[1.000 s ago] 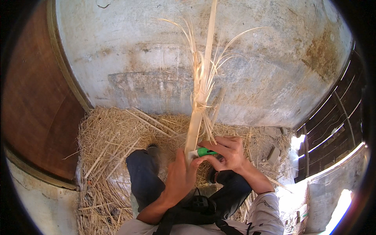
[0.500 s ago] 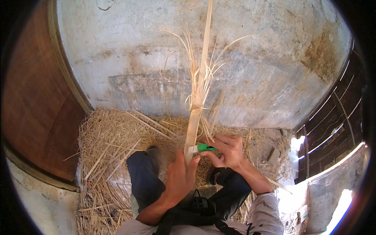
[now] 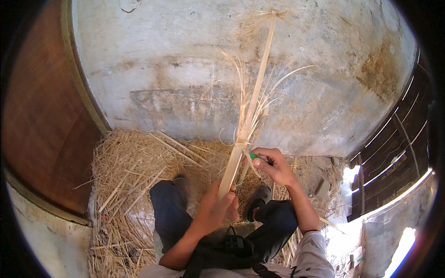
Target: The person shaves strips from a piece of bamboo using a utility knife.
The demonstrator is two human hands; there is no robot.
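Observation:
A long pale wooden strip (image 3: 230,169), likely bamboo, slants upward and away from me, with thin curled shavings (image 3: 245,118) bunched around its middle and a frayed tuft at its far end. My left hand (image 3: 211,208) is closed round the strip's near end. My right hand (image 3: 276,169) grips a green-handled tool (image 3: 255,157) beside the strip, just below the bunched shavings; the tool's working end is hidden behind the strip and shavings.
A stained pale wall (image 3: 176,55) stands ahead, a brown wooden panel (image 3: 46,116) left and dark slatted boards (image 3: 389,148) right. Straw and loose strips (image 3: 125,180) cover the floor around my legs (image 3: 169,208); a small block (image 3: 323,189) lies at right.
My right hand with the green tool has moved up the strip, away from me. My left hand has shifted slightly, and the strip's top now leans more to the right, showing its frayed tip.

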